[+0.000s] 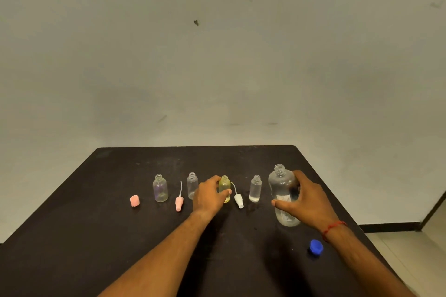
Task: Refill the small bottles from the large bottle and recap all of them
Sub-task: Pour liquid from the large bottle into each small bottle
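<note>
Fingers [214,179] of left hand [210,196] pinch yellow bottle [225,184]; right hand [305,201] grips big bottle [281,185], cap [316,246] at its five o'clock.

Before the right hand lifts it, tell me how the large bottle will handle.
The large bottle is uncapped, so tipping likely spills. Tall and narrow, it may topple if pushed high. Its smooth clear wall could slip in the right hand.

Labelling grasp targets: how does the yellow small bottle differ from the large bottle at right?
The yellow small bottle is tinted; the large bottle is clear. The small bottle is far shorter and slimmer than the large one. The large bottle bears a white label; the small one shows none. The left hand grips the small, the right hand the large. Both stand upright and uncapped.
</note>
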`<state>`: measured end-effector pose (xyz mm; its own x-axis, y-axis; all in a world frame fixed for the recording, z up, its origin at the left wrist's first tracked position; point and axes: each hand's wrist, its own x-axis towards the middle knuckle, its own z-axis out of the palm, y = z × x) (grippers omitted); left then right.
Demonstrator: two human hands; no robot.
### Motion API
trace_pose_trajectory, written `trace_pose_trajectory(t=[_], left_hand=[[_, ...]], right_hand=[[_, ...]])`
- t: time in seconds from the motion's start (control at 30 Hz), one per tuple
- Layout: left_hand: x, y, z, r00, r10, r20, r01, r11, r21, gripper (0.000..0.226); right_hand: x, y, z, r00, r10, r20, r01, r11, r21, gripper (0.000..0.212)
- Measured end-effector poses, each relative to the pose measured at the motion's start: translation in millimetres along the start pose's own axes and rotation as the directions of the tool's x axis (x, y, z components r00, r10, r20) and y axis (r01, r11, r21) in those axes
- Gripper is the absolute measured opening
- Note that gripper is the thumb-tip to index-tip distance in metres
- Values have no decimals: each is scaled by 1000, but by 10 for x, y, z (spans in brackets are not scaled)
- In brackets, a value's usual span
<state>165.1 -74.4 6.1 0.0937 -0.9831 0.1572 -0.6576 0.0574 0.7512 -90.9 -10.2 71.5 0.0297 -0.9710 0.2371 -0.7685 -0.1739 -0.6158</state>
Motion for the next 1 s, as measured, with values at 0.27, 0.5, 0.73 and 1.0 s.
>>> trace_pose_trajectory(t=[0.27, 0.5, 0.73, 1.0], left_hand=[[64, -11, 37, 1000, -30, 0, 30, 1000, 8, 41], [-66, -72, -10, 998, -29, -62, 25, 997, -71, 66], [-384, -185, -416, 886, 14, -464, -96, 983, -155, 8], [-198, -385, -575, 932, -152, -328, 117, 985, -124, 63]], right_hand=[[-9, 83, 62, 999, 28, -25, -27, 997, 72, 71], [-4, 30, 94, 999, 24, -22, -22, 996, 92, 71], [1, -170, 128, 1000, -13, -13, 14, 995, 98, 72], [-4, -406, 246, 998, -61, -3, 61, 993, 97, 74]])
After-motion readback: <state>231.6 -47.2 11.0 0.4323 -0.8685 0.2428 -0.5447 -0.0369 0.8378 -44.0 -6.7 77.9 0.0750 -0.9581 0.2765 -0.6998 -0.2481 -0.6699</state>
